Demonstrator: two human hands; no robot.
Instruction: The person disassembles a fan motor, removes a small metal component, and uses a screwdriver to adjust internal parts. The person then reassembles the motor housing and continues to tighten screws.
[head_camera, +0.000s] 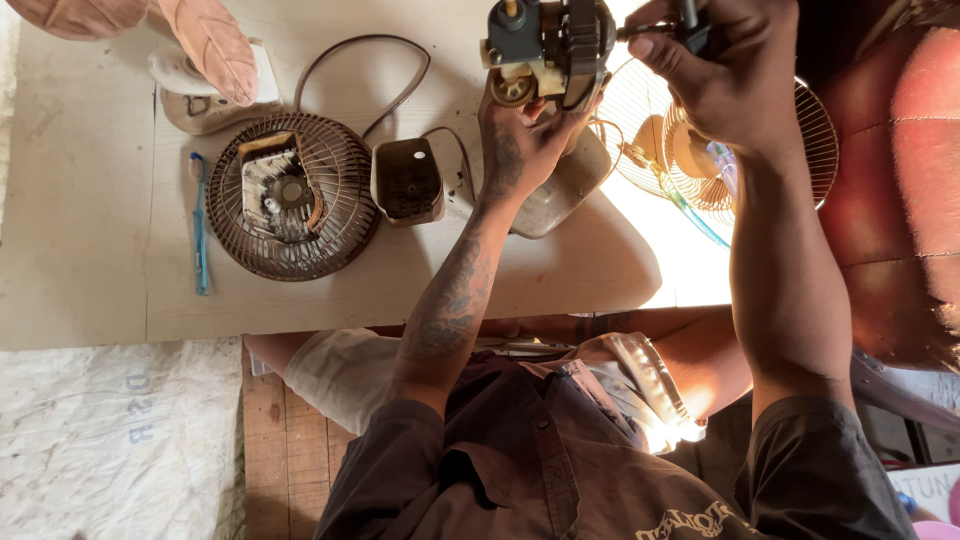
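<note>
My left hand (522, 130) grips a fan motor (548, 45) from below, holding it up over the white board (90, 200). My right hand (722, 70) is closed around a dark tool handle (690, 22) whose tip meets the motor's right side. Under the motor lies a beige fan housing (565, 195).
A round dusty fan grille (292, 195) with a part inside lies on the board, next to a small brown cover (407, 180), a dark cable (370, 60) and a blue toothbrush (199, 225). Another person's foot (215, 45) rests at the top. A second fan with cage (700, 150) sits right.
</note>
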